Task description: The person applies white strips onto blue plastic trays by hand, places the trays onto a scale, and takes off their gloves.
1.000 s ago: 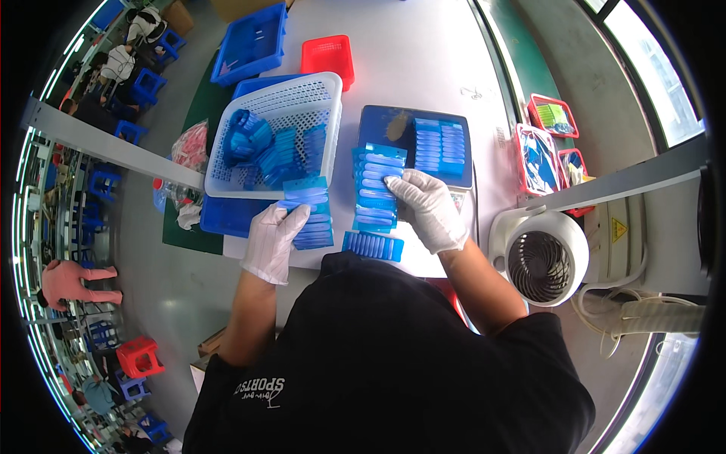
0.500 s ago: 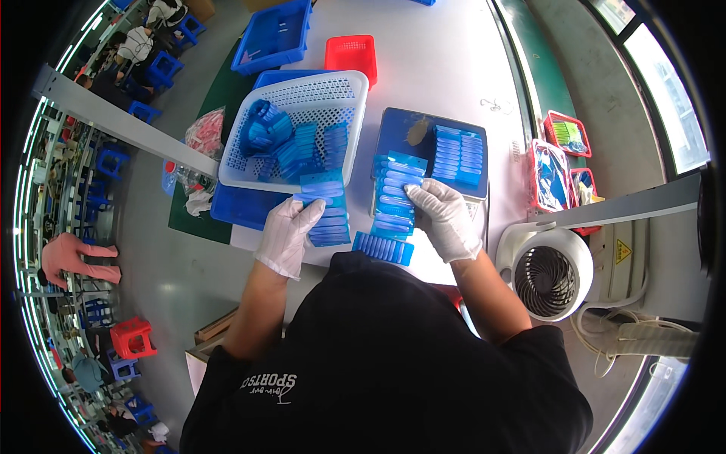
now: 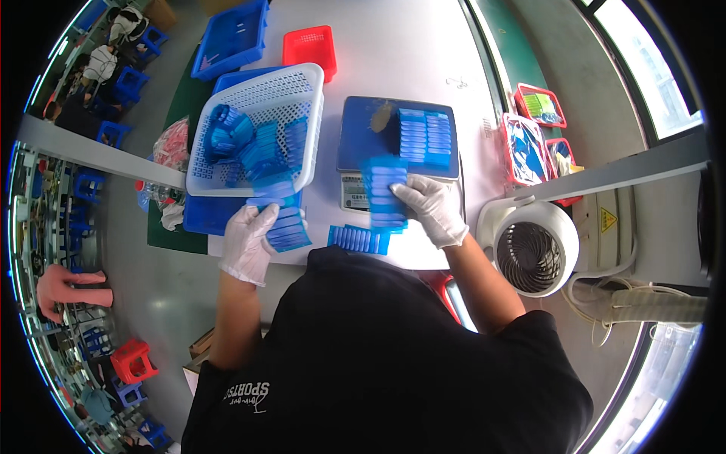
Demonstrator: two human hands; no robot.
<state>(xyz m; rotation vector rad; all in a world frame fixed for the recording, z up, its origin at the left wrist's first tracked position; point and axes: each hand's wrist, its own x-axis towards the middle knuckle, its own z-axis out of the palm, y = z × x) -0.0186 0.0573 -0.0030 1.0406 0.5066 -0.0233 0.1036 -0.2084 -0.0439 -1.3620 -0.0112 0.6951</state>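
Observation:
My left hand (image 3: pixel 249 236), in a white glove, is closed on a translucent blue ribbed strip (image 3: pixel 289 230) in front of the white basket. Pinched in my gloved right hand (image 3: pixel 432 209) is another blue ribbed strip (image 3: pixel 384 191), slightly smeared by motion, held over the near edge of the scale (image 3: pixel 355 144). More ribbed strips (image 3: pixel 425 138) lie in two side-by-side columns on the scale's dark blue plate. Between my hands, near the table edge, lies a row of similar strips (image 3: pixel 358 240). The white perforated basket (image 3: pixel 311 113) holds a loose heap of them.
A red basket (image 3: pixel 310 47) and a blue tray (image 3: pixel 231 38) stand at the far left. Under the white basket is a blue bin (image 3: pixel 208 216). A white fan (image 3: pixel 533 250) stands right of my right arm. Red baskets (image 3: pixel 527 147) with packed goods line the right.
The whole view has shifted, so the table things sit further left. My hands have moved apart, each still holding its strip; the right one has gone rightward relative to the scale.

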